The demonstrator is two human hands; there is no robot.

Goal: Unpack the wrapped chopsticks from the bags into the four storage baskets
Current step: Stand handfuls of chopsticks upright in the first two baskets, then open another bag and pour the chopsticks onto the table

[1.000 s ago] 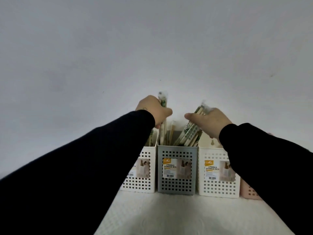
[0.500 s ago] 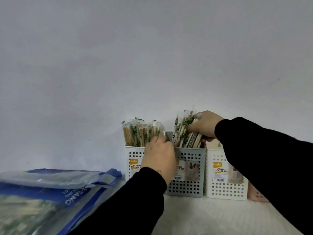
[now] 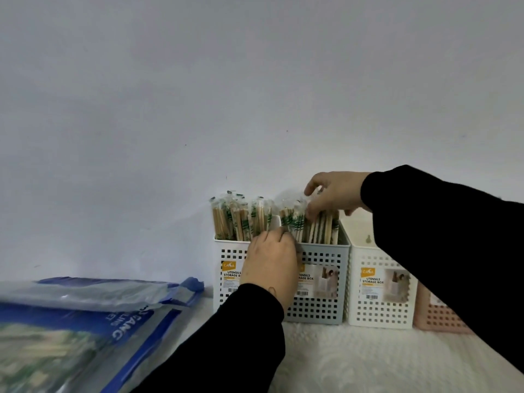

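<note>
Four perforated storage baskets stand in a row against the wall: a white basket [image 3: 226, 258], a grey basket [image 3: 321, 309], a second white basket [image 3: 380, 310] and a pink basket [image 3: 436, 317]. Wrapped chopsticks [image 3: 235, 221] stand upright in the left white basket. More wrapped chopsticks [image 3: 320, 226] fill the grey one. My left hand [image 3: 269, 263] is at the grey basket's front left corner, fingers curled over its rim. My right hand [image 3: 336, 194] hovers over the grey basket, its loosely spread fingers touching the wrapper tops.
Blue-and-clear plastic bags [image 3: 85, 321] holding more chopsticks lie on the white textured surface [image 3: 368, 361] at the left. The plain wall [image 3: 255, 109] stands right behind the baskets. My right sleeve hides most of the pink basket.
My right hand has let go of the bundle, which now stands in the grey basket, and its fingers have spread over the tops. My left hand stays at the grey basket's rim.
</note>
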